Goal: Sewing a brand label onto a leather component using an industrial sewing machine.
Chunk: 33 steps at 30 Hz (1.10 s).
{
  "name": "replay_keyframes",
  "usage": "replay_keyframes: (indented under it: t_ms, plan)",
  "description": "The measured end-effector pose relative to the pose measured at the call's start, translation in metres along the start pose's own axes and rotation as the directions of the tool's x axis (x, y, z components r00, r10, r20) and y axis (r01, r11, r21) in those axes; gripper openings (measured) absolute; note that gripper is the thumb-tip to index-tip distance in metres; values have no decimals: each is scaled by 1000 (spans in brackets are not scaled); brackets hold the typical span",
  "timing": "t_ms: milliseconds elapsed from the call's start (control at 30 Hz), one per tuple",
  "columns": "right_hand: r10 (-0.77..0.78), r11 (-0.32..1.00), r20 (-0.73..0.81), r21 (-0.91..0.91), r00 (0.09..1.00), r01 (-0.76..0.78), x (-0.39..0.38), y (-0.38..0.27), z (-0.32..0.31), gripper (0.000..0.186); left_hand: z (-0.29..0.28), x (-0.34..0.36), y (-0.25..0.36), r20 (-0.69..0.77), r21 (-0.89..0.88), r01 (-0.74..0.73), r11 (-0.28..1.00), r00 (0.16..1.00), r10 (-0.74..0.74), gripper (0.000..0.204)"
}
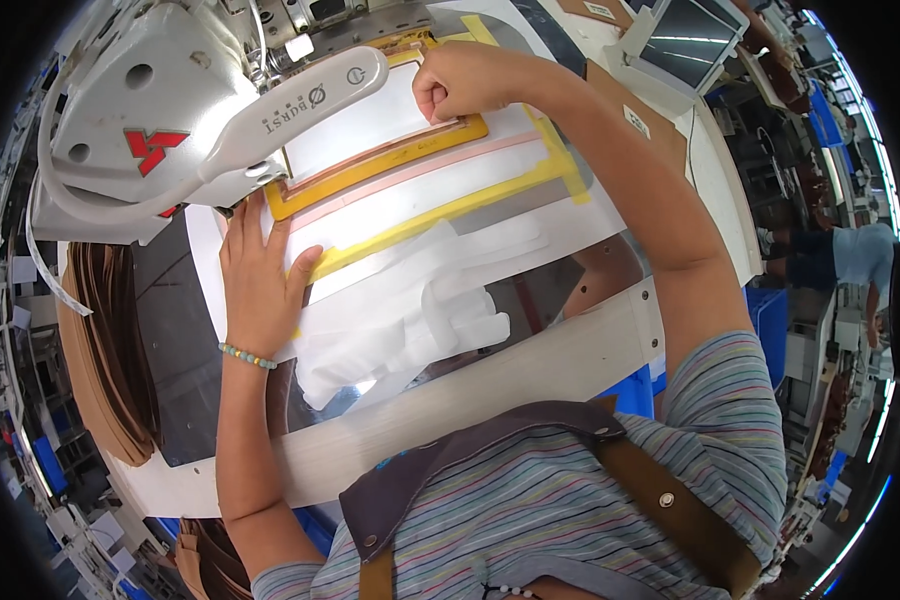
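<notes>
Here, the left hand point(262, 280) lies open and palm down, fingers spread, with the fingertips by the left end of a yellow frame point(380, 169) and the thumb pointing out over a strip of yellow tape point(440, 210); a beaded bracelet point(248, 356) circles its wrist. The right hand point(460, 82) is curled in, its bent fingers down at the right end of the same frame; whether it pinches anything, I cannot tell.

The frame lies slanted under the head of a white machine point(100, 120) and its pale grey lamp point(305, 100), the right side higher in view; a white panel point(340, 135) shows inside it, and a pink strip point(410, 183) runs along just below it; nearer the person, crumpled white strips point(410, 320) lie in a loose heap, partly over a shiny metal plate point(185, 360) set in the table point(470, 390); brown pieces point(105, 340) are stacked at the left; a screen point(688, 42) stands at the upper right.
</notes>
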State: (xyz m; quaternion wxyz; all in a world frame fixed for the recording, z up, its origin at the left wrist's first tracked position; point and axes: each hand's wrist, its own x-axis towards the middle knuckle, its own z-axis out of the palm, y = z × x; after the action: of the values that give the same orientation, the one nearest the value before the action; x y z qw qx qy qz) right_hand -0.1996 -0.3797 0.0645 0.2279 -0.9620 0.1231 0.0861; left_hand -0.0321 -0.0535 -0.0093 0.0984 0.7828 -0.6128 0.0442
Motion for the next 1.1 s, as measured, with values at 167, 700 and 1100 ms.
replay_keyframes:
  t_ms: [167, 700, 1100]
  plan:
    - [14, 1000, 53, -2, 999, -14, 3, -1, -3, 3, 3, 0, -1, -38, -11, -7, 1000, 999, 6, 67]
    - [137, 923, 153, -379, 979, -70, -7, -30, 4, 19, 3, 0, 1, -22, 17, 17, 1000, 1000, -17, 66]
    - [-83, 779, -127, -627, 988, -15, -1, -2, 28, 20, 7, 0, -1, -59, 7, 25, 1000, 998, -25, 63]
